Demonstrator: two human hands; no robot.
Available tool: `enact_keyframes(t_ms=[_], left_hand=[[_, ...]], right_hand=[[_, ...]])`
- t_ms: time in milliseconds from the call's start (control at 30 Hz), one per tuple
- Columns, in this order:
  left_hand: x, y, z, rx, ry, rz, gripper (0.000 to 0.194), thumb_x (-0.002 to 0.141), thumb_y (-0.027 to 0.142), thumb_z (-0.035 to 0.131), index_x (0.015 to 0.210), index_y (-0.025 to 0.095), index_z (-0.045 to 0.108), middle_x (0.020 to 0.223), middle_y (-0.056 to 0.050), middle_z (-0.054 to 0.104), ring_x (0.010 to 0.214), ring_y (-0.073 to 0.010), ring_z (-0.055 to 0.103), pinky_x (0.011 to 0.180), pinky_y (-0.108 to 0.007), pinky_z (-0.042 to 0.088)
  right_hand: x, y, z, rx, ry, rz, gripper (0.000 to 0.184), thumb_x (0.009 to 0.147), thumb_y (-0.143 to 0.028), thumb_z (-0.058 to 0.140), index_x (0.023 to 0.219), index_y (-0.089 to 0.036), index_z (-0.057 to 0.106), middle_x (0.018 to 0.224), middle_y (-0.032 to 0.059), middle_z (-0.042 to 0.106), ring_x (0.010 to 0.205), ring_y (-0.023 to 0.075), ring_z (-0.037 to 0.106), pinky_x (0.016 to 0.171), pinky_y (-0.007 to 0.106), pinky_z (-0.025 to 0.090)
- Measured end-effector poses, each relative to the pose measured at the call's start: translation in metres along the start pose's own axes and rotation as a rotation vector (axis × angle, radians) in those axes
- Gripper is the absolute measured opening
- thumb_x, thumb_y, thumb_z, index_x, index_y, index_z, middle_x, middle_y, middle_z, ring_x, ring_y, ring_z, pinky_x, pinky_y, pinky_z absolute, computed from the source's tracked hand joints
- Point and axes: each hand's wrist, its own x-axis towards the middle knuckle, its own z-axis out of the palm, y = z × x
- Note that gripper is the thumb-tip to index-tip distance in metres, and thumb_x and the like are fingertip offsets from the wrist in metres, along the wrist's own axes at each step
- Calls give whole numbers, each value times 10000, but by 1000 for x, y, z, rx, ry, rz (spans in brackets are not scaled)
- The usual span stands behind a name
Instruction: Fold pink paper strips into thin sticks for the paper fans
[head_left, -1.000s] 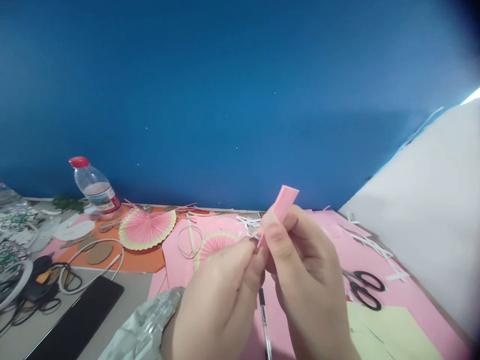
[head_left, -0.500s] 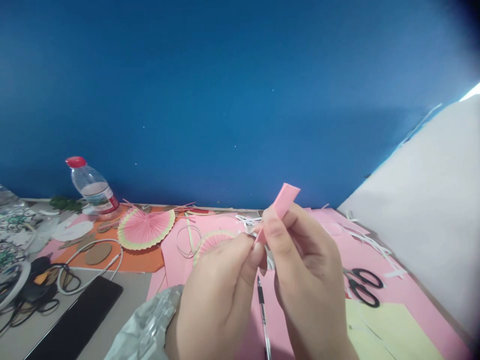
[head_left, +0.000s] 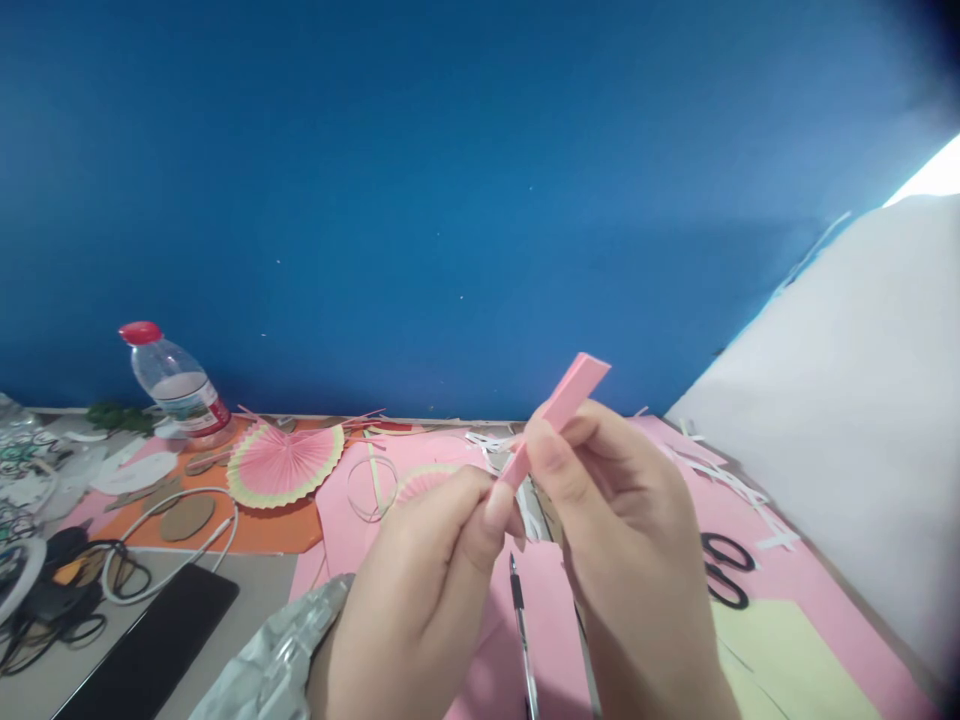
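Observation:
A narrow folded strip of pink paper (head_left: 574, 391) slants up between my two hands, above the table. My left hand (head_left: 435, 580) pinches its lower end between thumb and fingers. Higher up, my right hand (head_left: 622, 520) grips the strip with thumb and forefinger, and its top end sticks out past the fingers. Beneath the hands a black-capped pen (head_left: 523, 630) lies on pink paper (head_left: 555, 600). Partly behind my left hand is a pleated pink paper fan (head_left: 424, 482); another pleated fan with a yellow edge (head_left: 285, 463) lies farther left.
Black-handled scissors (head_left: 727, 570) and yellow paper (head_left: 787, 650) lie to the right, near white paper strips (head_left: 735, 480). On the left are a phone (head_left: 154, 645), a white cable (head_left: 169, 490), cardboard discs (head_left: 187, 518) and a red-capped bottle (head_left: 180, 385). A blue wall (head_left: 450, 200) stands behind.
My hands have moved slightly apart, so more of the pink strip shows between them. The left hand has shifted a little left and down. The whole view has turned slightly.

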Motion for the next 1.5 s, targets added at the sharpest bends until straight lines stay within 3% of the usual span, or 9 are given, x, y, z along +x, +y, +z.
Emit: enact_keyframes(t_ms=[200,333,433,567,700,833,1067,1233,1500], left_hand=[[0,-2,0,-49,6,-19,289,1031,327,320,814,227,482,692,43,438,651,-96,431,611,-244,366],[0,-2,1,-54,-3,-28,286,1028,324,332,800,225,471,700,43,436,635,-94,426,606,-260,350],[-1,-2,1,-79,34,-27,303,1029,329,324,781,220,459,659,46,398,588,-96,390,572,-262,330],[-1,-2,4,-119,78,-56,366,1016,363,330,687,206,370,619,37,365,561,-112,360,521,-277,294],[-2,-1,8,-126,88,-61,372,1011,358,327,670,212,346,600,28,378,577,-128,385,524,-286,287],[-2,3,7,-93,66,-83,359,1015,349,312,689,212,370,614,30,386,569,-124,376,527,-280,298],[4,6,1,-111,34,-74,385,1025,313,307,674,197,415,597,38,413,559,-99,403,552,-242,341],[4,5,-1,-60,15,-90,354,1014,336,341,716,194,469,613,34,477,581,-105,458,573,-244,362],[6,7,-2,-28,47,-17,359,1015,277,340,686,190,455,600,36,473,564,-94,451,554,-228,359]], right_hand=[[3,-4,-1,-38,-133,7,292,970,-307,518,698,-199,534,672,-45,519,619,65,515,583,186,437],[2,-2,3,-97,-30,-24,264,964,-318,525,724,-211,549,675,-41,502,662,85,506,667,225,433],[0,1,4,-74,-51,5,295,959,-353,528,704,-204,523,679,-39,489,658,87,492,671,231,431],[-1,2,3,-54,-122,49,296,961,-367,522,714,-205,522,697,-40,505,651,82,495,637,220,425],[-1,3,5,-90,-29,29,281,967,-343,512,721,-207,525,675,-41,482,600,77,467,578,215,412],[-3,3,9,-61,10,9,269,967,-304,516,717,-205,506,682,-38,500,566,68,474,515,192,420],[-4,-1,5,86,-148,186,272,955,-351,533,729,-207,484,663,-41,510,507,80,570,479,203,504],[-3,-3,5,142,-55,121,260,960,-318,534,726,-205,525,654,-51,510,506,42,541,482,140,494],[-6,-1,5,95,-121,161,263,955,-340,528,732,-204,497,676,-39,500,493,76,570,439,191,503]])
